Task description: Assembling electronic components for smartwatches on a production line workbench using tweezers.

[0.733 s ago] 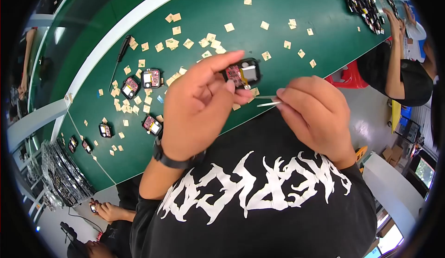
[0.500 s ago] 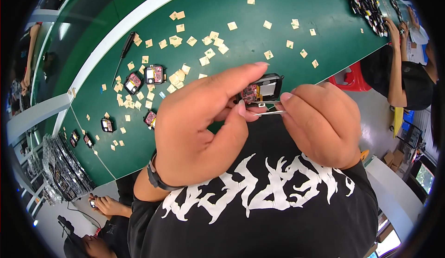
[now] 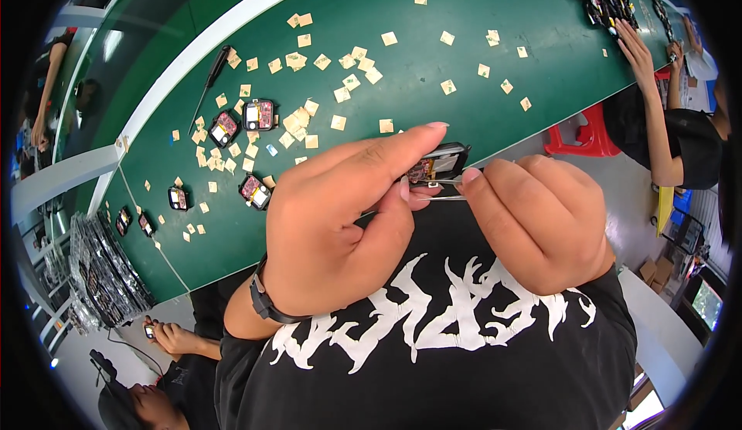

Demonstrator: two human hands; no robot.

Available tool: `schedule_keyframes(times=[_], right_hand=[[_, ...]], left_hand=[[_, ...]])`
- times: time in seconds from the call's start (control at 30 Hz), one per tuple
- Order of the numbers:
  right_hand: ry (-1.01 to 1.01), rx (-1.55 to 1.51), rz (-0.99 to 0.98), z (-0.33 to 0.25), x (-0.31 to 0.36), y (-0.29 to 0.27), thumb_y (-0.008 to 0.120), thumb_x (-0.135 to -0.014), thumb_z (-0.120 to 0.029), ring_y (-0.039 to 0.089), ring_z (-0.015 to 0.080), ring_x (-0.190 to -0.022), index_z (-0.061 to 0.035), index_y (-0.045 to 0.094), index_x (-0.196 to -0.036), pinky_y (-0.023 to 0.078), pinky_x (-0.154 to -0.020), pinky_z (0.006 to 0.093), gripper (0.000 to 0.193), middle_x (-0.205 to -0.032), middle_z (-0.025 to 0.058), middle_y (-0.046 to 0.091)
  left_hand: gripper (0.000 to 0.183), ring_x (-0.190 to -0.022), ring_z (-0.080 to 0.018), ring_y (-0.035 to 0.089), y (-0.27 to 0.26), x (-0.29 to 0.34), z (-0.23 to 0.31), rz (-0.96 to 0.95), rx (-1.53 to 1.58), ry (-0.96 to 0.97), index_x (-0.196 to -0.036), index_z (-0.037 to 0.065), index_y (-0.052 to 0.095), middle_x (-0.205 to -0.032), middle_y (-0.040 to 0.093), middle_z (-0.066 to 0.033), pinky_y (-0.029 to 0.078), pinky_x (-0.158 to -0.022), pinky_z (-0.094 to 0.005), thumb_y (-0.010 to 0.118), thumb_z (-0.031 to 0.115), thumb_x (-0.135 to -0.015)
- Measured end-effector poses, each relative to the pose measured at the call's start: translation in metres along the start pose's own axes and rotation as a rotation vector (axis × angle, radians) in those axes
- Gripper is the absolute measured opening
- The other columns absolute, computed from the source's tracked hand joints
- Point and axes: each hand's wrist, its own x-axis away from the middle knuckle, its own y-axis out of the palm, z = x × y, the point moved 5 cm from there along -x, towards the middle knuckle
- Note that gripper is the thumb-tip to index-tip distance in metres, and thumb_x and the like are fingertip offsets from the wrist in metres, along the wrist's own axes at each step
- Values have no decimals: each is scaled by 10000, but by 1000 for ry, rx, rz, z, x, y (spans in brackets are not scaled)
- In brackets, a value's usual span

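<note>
Just above my shirt, my left hand (image 3: 332, 217) grips a small black device housing (image 3: 448, 159) between thumb and fingers. Inside its open face show a red circuit board and a pale part, partly covered by my fingers. My right hand (image 3: 537, 221) pinches a pair of metal tweezers (image 3: 448, 197), whose arms point left to the housing's near edge. A tiny white piece (image 3: 433, 185) shows there beside my left fingertips; whether the tweezers grip it I cannot tell.
Similar opened housings (image 3: 259, 114) and many small beige squares (image 3: 294, 121) lie on the green table (image 3: 433, 59). A black screwdriver (image 3: 219, 66) rests at left. Stacked black trays (image 3: 112, 275) stand far left. Co-workers sit both sides, one reaching to a dark pile (image 3: 591, 1).
The housing has tilted, its open face now seen more edge-on, and sits slightly lower. Both my hands have dropped a little with it. The right co-worker's hand now lies flatter by the pile.
</note>
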Motion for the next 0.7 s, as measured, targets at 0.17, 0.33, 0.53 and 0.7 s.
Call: schedule_keyframes(times=[0.17, 0.33, 0.53, 0.7], right_hand=[[-64, -1, -20, -6, 0, -1, 699, -659, -55, 530, 156, -624, 59, 677, -844, 382, -457, 234, 219, -795, 100, 583], [-128, 40, -97, -13, -3, -4, 692, -671, -66, 537, 152, -636, 44, 673, -849, 378, -463, 229, 211, -816, 100, 594], [151, -278, -57, 18, 8, 9, 701, -752, -43, 592, 192, -656, -2, 667, -874, 492, -557, 316, 134, -843, 76, 622], [657, -299, -19, 95, 61, 9, 731, -828, -90, 628, 248, -688, 18, 680, -929, 510, -603, 349, 156, -848, 116, 653]], left_hand=[[490, -812, -167, 723, 2, 7, -10, 109, 55, 47, -1253, -21, 658, -986, 721, -160, 575, -734, -261, 526, -167, -804], [457, -833, -125, 713, 2, 14, -15, 61, 81, -96, -1257, -29, 652, -968, 718, -144, 570, -747, -251, 559, -152, -827], [368, -883, -146, 703, -11, 26, -42, 205, 166, -154, -1289, -62, 615, -1022, 670, -110, 568, -777, -234, 585, -86, -923], [322, -850, -169, 697, -53, 65, -72, 527, 141, -300, -1251, -56, 633, -1028, 665, -121, 590, -787, -266, 632, -56, -929]])
